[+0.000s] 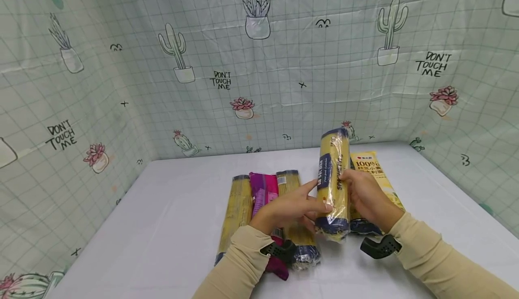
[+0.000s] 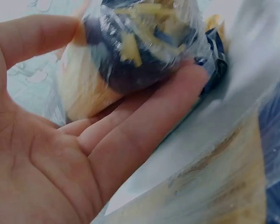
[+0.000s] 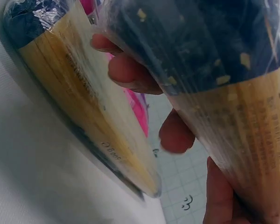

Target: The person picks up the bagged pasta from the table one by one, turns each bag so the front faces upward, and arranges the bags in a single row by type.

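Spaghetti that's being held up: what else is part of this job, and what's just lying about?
Part of the job:
- spaghetti, held up in both hands
- left hand
- right hand

Just lying about, it seems:
- far-left pack
- pink packet
- pack under the left arm
- yellow packet, behind the right hand

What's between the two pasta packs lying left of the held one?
A pink-and-purple packet lies between the left pasta pack and the right pasta pack. The head view shows it, partly covered by the left hand and sleeve.
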`<state>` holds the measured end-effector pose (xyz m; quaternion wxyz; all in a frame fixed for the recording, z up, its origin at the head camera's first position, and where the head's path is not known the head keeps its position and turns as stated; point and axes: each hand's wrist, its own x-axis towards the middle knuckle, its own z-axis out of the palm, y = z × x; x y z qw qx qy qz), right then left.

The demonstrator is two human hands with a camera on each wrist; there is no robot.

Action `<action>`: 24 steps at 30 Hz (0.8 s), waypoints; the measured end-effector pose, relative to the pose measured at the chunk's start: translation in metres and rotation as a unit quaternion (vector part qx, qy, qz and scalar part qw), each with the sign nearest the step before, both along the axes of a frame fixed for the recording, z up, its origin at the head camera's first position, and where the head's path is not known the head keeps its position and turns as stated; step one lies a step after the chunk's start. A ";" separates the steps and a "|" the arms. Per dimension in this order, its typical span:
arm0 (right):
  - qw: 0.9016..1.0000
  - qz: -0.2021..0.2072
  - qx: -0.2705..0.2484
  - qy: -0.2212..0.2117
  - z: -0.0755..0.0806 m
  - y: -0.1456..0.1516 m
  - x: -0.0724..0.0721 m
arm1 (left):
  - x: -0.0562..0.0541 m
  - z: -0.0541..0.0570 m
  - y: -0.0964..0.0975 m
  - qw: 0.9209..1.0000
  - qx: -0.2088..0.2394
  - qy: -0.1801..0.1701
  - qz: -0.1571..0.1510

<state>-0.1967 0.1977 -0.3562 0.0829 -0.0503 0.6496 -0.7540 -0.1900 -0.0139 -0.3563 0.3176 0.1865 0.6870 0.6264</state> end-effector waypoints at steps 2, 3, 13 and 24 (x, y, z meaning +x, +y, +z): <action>1.000 0.007 0.000 -0.003 0.000 0.001 0.000 | 0.000 -0.001 0.002 1.000 -0.004 0.010 0.006; 1.000 0.010 -0.001 -0.005 0.000 0.001 0.000 | 0.001 -0.001 0.003 1.000 -0.006 0.017 0.012; 0.999 0.042 0.001 -0.007 -0.002 0.005 0.000 | 0.002 -0.001 0.012 0.997 -0.026 0.051 0.046; 0.996 0.023 0.080 -0.006 0.001 0.003 -0.003 | 0.012 -0.004 0.024 0.977 -0.100 0.146 0.122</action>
